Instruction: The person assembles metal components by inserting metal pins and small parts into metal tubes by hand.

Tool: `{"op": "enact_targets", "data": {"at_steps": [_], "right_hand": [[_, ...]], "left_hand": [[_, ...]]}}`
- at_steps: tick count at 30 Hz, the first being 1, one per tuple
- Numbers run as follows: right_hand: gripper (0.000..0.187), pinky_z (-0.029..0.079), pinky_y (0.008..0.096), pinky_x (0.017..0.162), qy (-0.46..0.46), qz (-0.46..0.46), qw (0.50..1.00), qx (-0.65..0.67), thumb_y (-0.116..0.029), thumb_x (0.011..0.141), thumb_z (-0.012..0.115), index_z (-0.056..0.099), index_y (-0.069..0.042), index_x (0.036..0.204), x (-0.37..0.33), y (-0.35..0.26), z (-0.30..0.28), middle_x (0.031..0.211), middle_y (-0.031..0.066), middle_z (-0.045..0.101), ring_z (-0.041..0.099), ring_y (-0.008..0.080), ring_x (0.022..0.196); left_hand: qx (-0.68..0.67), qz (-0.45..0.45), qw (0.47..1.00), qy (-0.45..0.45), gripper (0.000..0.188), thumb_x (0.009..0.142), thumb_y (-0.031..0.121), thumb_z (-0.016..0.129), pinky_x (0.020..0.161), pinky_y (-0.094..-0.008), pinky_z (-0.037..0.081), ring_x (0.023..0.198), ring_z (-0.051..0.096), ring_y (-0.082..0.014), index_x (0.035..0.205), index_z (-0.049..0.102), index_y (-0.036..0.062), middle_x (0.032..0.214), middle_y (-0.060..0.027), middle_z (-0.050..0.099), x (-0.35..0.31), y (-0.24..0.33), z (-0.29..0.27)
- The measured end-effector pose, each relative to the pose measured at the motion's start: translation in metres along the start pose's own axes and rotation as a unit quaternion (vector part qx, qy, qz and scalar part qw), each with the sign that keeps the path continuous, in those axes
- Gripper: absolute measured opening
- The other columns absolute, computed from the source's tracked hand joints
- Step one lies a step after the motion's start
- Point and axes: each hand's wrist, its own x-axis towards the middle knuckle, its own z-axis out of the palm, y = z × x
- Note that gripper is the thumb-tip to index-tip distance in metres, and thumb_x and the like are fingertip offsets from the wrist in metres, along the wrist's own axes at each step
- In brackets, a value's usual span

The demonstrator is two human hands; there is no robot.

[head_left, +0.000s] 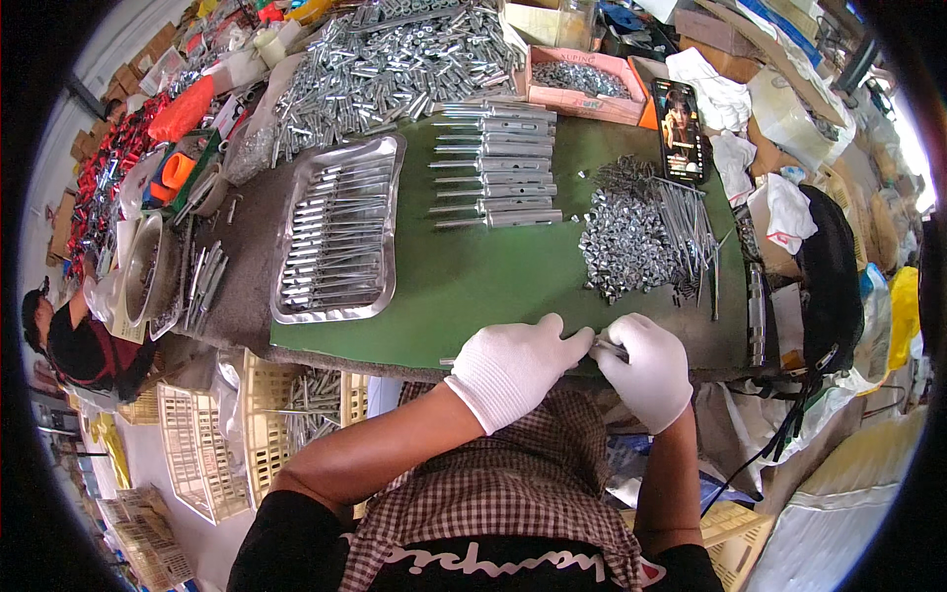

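Note:
Both my hands wear white gloves and meet at the table's near edge. My left hand (521, 365) is closed round a slim metal rod (447, 362); its tip sticks out left of the glove and the rest is hidden. Pinched in the fingers of my right hand (646, 370) is a small silver metal piece (614, 349), close to my left fingertips. Whether the two parts are joined, I cannot tell. Ahead lies a pile of small metal pieces (629, 247), with thin metal pins (695, 232) beside it. Silver tubes with thin rods (515, 163) form a column further off.
A metal tray (393, 237) of rods lies left on the green mat (444, 286). Small springs (628, 176) lie below a phone (679, 128). Behind are a heap of metal tubes (395, 59) and a pink box (631, 107) of small parts. Another person (84, 335) is far left.

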Motion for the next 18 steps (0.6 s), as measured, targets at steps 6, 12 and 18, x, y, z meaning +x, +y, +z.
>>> {"op": "enact_targets", "data": {"at_steps": [6,12,18], "right_hand": [[0.023,0.046,0.0396,0.06,-0.044,0.036,0.998,0.0,-0.013,0.074,0.078,0.058,-0.004,0.083,0.005,0.005,0.0,0.075,0.0116,0.057,0.058,0.031,0.066],[0.016,0.037,0.0239,0.051,0.073,0.09,0.864,0.49,-0.021,0.093,0.06,0.058,-0.005,0.094,0.008,0.005,-0.002,0.07,-0.0021,0.046,0.043,0.0059,0.057],[0.054,0.02,0.0266,0.04,0.176,0.059,0.553,0.812,-0.042,0.105,0.031,0.043,-0.008,0.064,0.028,0.0,0.033,0.052,-0.0021,0.033,0.024,0.0097,0.042]], "left_hand": [[0.02,-0.007,0.999,0.029,0.037,0.089,0.021,0.058,0.047,-0.0342,0.051,0.055,0.062,-0.0212,0.126,0.061,0.0201,0.076,-0.0063,0.053,-0.003,0.0,0.002],[-0.007,-0.003,1.0,0.007,0.038,0.088,0.018,0.058,0.047,-0.0348,0.052,0.054,0.063,-0.0218,0.126,0.061,0.0205,0.076,-0.0071,0.054,0.0,0.002,-0.002],[-0.006,-0.005,1.0,-0.007,0.038,0.088,0.02,0.059,0.047,-0.0356,0.052,0.054,0.063,-0.0232,0.125,0.061,0.0198,0.076,-0.0082,0.053,0.004,0.0,-0.001]]}}
